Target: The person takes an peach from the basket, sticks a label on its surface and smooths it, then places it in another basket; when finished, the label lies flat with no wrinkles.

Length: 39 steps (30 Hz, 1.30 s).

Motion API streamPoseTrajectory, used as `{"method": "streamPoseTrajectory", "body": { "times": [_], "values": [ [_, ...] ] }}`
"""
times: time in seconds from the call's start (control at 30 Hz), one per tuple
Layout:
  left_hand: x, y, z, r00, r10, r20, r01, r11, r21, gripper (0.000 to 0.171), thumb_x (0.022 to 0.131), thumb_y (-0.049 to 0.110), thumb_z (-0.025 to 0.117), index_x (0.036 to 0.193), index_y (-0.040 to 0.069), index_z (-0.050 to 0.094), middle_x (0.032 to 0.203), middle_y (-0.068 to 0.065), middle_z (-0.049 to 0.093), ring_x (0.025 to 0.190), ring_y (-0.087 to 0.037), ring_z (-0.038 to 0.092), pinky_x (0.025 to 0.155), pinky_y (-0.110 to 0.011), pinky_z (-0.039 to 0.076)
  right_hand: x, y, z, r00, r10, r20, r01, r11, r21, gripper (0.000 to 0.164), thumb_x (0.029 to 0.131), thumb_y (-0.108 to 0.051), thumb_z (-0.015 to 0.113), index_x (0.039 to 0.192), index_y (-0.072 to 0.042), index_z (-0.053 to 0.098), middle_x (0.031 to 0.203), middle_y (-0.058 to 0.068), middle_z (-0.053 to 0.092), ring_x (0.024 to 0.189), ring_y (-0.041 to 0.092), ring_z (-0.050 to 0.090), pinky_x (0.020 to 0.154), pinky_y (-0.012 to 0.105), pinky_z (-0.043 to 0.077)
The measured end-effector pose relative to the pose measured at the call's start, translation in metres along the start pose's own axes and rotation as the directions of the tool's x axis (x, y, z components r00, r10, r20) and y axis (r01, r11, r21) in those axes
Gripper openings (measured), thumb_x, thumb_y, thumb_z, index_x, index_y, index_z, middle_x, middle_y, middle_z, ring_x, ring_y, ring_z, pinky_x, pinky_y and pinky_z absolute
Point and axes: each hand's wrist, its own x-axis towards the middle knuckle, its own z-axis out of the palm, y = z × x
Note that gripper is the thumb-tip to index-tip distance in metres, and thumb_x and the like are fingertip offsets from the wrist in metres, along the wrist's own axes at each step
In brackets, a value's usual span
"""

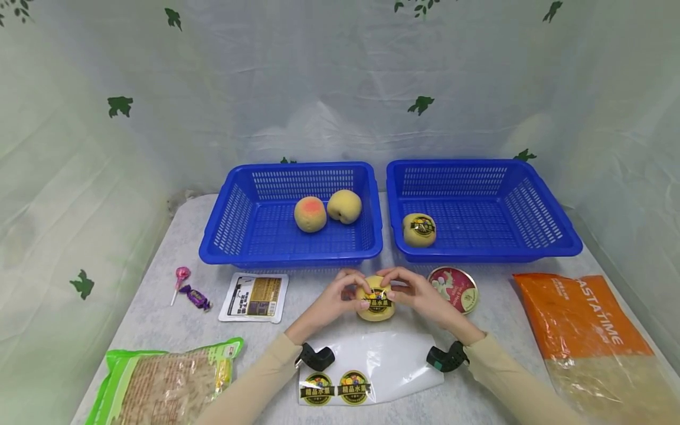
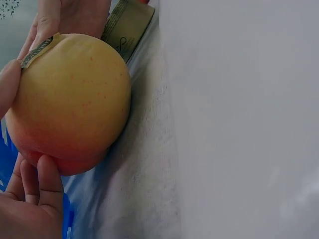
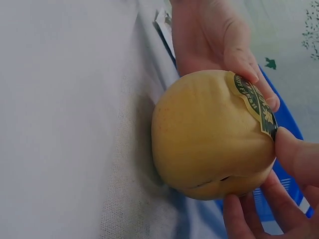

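A yellow peach (image 1: pixel 376 311) with a blush of red sits low over the table in front of the baskets. On its top is a round black-and-gold sticker (image 3: pixel 253 102), its edge lifting a little from the skin. My left hand (image 1: pixel 340 298) grips the peach from the left, thumb at the sticker's edge and fingers (image 2: pixel 49 179) against the side. From the right, my right hand (image 1: pixel 417 294) holds the same fruit, its thumb also at the sticker. Below the hands lies a white sticker sheet (image 1: pixel 393 363) with two matching stickers at its lower left.
Two peaches lie in the left blue basket (image 1: pixel 287 258); a stickered one is in the right blue basket (image 1: pixel 489 254). Around stand a round tin (image 1: pixel 461 289), a flat white pouch (image 1: pixel 234 301), a lollipop (image 1: pixel 182 273), a purple candy (image 1: pixel 196 297), a green bag (image 1: pixel 170 378) and an orange bag (image 1: pixel 574 319).
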Motion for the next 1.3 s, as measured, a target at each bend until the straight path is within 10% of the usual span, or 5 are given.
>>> {"method": "streamPoseTrajectory", "body": {
  "times": [0.53, 1.3],
  "values": [
    [0.000, 0.005, -0.005, 0.998, -0.062, 0.011, 0.063, 0.997, -0.055, 0.015, 0.081, -0.001, 0.062, 0.094, -0.008, 0.059, 0.119, -0.017, 0.043, 0.109, -0.022, 0.038, 0.081, -0.033, 0.040, -0.004, -0.020, 0.010, 0.999, -0.009, 0.031, 0.014, 0.991, -0.136, 0.039, 0.073, 0.002, 0.071, 0.102, -0.002, 0.045, 0.129, 0.013, 0.040, 0.123, 0.029, 0.033, 0.098, 0.049, 0.030],
    [-0.001, 0.003, -0.003, 0.999, -0.033, 0.038, 0.034, 0.999, -0.015, 0.016, 0.089, 0.003, 0.053, 0.102, -0.001, 0.060, 0.119, -0.012, 0.041, 0.112, -0.023, 0.035, 0.087, -0.039, 0.035, -0.004, -0.008, 0.001, 1.000, -0.026, -0.005, 0.026, 0.999, -0.019, 0.011, 0.090, -0.006, 0.054, 0.100, -0.001, 0.055, 0.125, 0.014, 0.047, 0.117, 0.027, 0.042, 0.095, 0.042, 0.036]
  ]
}}
